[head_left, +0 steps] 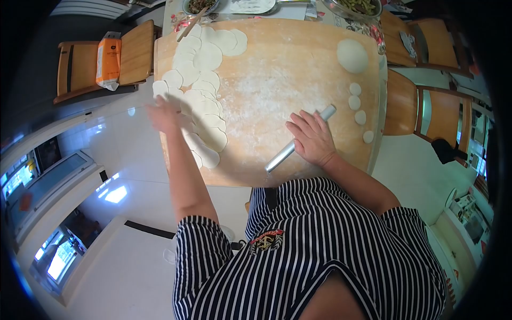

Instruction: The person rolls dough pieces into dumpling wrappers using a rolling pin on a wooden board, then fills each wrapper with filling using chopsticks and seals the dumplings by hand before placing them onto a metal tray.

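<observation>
The right hand (pixel 312 137) lies palm down over a smooth, silver-coloured cylindrical rolling pin (pixel 277 161), its fingers extended and slightly parted rather than wrapped around it. The pin sits aslant under that hand, one end reaching beyond the fingers, the other towards the body. The left hand (pixel 164 114) is over the near-left part of a pale wooden board (pixel 256 64) dusted with white flour; it is blurred, so how far its fingers are open, and whether they have hold of anything, cannot be told.

Thin, flat, white dough rounds (pixel 205 104) overlap beside and beyond the left hand. To the right of the right hand, four small white dough pieces (pixel 354 103) stand in a loose row, with a large, smooth, white dough lump (pixel 352 56) beyond them. Farther ahead of the left hand are a slim brown wooden stick (pixel 192 25) and a bowl of dark, chopped food (pixel 199 6).
</observation>
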Demonstrator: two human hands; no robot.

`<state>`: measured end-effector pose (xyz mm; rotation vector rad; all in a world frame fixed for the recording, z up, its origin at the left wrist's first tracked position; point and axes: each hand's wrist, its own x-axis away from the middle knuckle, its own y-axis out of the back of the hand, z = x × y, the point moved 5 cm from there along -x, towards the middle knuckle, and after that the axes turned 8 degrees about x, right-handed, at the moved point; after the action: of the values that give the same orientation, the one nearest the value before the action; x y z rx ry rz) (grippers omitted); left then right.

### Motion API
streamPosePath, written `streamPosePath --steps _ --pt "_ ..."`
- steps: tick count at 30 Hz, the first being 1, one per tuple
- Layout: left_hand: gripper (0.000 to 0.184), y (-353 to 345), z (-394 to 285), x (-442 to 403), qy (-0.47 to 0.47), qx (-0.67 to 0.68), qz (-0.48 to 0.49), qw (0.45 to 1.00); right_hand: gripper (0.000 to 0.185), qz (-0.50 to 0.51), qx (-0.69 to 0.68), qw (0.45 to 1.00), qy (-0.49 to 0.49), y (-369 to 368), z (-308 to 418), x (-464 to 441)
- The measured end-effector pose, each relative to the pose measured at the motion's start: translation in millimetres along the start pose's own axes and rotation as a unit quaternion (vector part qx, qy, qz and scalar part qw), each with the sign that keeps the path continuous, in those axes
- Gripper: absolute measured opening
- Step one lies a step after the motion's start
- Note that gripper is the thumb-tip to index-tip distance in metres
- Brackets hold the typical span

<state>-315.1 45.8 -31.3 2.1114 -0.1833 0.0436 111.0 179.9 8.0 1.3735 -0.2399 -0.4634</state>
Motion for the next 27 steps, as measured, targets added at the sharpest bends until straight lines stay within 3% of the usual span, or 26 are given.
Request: streamPosePath --steps 1,2,4,5,7,8,10,13,17,19,20,21,22,23,27 --pt "0.071 0.1 9.6 -27.3 0.0 0.002 0.0 1.0 0.045 0.005 -0.001 1.0 0.001 -0.4 -0.2 -0.3" --pt "0.065 -11.3 32.7 -56.2 0.076 0.134 0.059 0.986 0.045 0.01 -0.002 1.0 0.002 -0.9 -0.5 -0.7" --pt "0.057 -36.1 57.4 -82.1 0.222 0.38 0.174 0.881 0.045 0.007 -0.002 1.0 0.002 0.1 -0.7 -1.1" --pt "0.057 -40.3 60.8 -87.6 0.222 0.38 0.176 0.881 0.044 0.003 -0.004 1.0 0.002 0.7 -0.7 -1.3" --pt "0.06 -28.5 50.7 -96.1 0.134 0.334 0.055 0.931 0.044 0.006 -0.011 1.0 0.0 -3.8 -1.9 0.6" --pt "0.06 -29.0 46.2 -98.5 0.133 0.333 0.057 0.932 0.045 0.009 -0.019 1.0 -0.001 -6.2 -2.6 1.8" --pt "0.065 -10.8 15.2 -99.2 0.037 0.394 0.012 0.918 0.045 0.007 -0.019 1.0 -0.002 -8.1 -3.4 2.8" --pt "0.066 3.9 -39.6 -100.3 -0.026 0.428 0.045 0.902 0.044 0.004 -0.017 1.0 0.0 -8.3 -3.4 2.3" --pt "0.058 5.0 -88.9 -83.6 -0.006 0.502 0.085 0.861 0.044 -0.007 -0.011 1.0 0.002 -5.5 -2.7 1.8" --pt "0.059 -1.2 -91.7 -86.2 -0.028 0.379 0.051 0.924 0.043 -0.014 -0.011 1.0 0.002 -4.5 -2.4 2.1" --pt "0.063 -18.0 -82.8 -92.2 -0.101 0.382 0.083 0.915 0.043 -0.022 -0.012 1.0 0.002 -3.7 -2.4 2.1" --pt "0.063 -26.4 -73.4 -82.3 -0.102 0.382 0.085 0.915 0.043 -0.023 -0.013 1.0 0.0 -2.5 -2.2 1.5" --pt "0.064 -27.6 -81.0 -56.0 -0.272 0.147 0.021 0.951 0.041 -0.03 -0.009 1.0 0.001 0.5 -1.8 0.4" --pt "0.066 -35.6 -88.0 -24.4 -0.419 -0.1 -0.045 0.901 0.04 -0.037 -0.005 0.999 0.0 3.3 -1.8 -0.4" --pt "0.065 -52.4 -54.4 44.3 -0.359 -0.15 0.059 0.919 0.04 -0.022 -0.012 1.0 -0.006 7.0 -2.6 -1.2"
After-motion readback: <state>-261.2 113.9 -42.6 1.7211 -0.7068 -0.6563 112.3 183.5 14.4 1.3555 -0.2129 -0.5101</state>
